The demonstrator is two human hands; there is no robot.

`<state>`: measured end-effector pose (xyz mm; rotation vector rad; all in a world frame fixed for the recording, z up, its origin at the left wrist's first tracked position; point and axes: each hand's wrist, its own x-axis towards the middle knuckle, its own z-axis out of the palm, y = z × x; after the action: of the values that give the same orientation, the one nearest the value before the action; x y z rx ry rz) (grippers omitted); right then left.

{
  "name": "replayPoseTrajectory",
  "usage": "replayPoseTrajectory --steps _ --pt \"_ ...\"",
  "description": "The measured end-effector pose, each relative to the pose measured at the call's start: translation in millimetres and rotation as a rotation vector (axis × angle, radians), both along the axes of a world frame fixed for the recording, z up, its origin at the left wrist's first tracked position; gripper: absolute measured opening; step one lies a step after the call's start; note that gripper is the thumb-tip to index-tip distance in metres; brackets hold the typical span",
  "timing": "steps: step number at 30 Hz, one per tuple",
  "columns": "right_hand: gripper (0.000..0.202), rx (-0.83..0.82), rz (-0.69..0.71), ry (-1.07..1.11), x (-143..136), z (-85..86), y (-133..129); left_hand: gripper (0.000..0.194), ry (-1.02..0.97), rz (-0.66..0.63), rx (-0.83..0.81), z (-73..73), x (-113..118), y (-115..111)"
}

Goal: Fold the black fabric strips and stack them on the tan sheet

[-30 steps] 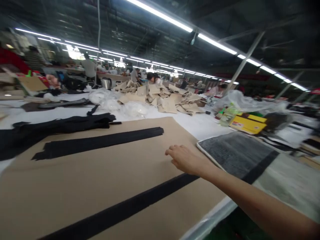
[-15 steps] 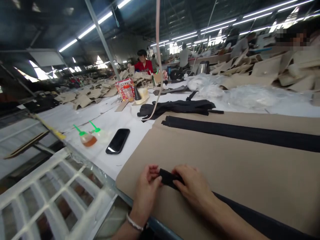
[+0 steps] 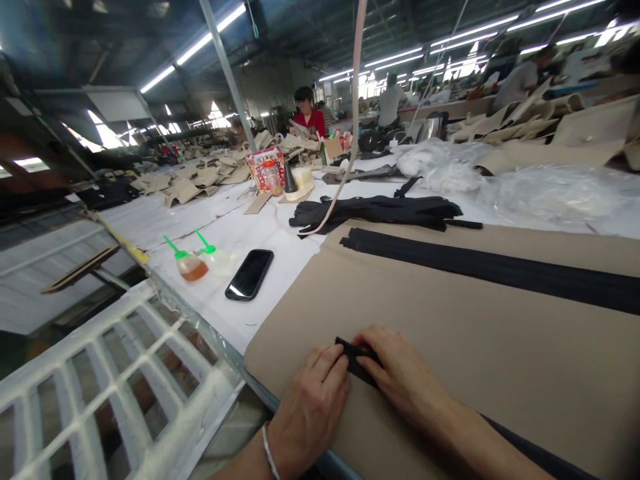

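A long black fabric strip lies along the near side of a beige sheet. My left hand is palm down at the strip's left end, its fingertips closed on the edge. Just to the right, my right hand pinches the same strip between thumb and fingers. My right forearm hides part of the strip, which comes out again at the lower right. Farther back on the sheet lies a flat stack of black strips.
A phone and green-tipped squeeze bottles lie on the white tabletop at left. Behind the sheet is a heap of black strips; a hose hangs over it. A white slatted rack stands lower left. A person in red sits beyond.
My left hand has turned from palm up to palm down over the strip's end. My right hand keeps its pinch. The view has shifted slightly left.
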<state>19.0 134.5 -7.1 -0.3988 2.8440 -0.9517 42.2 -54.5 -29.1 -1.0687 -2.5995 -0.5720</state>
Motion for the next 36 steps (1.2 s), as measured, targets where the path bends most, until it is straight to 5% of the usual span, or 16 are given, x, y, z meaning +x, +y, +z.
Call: replayPoseTrajectory --steps 20,36 --pt "0.029 -0.145 0.094 0.089 2.9 -12.8 1.5 0.031 0.055 -0.062 -0.105 6.8 -11.6 -14.5" --pt "0.031 0.200 0.244 0.425 16.2 -21.7 0.6 0.033 -0.008 -0.062 -0.111 10.6 -13.3 -16.8"
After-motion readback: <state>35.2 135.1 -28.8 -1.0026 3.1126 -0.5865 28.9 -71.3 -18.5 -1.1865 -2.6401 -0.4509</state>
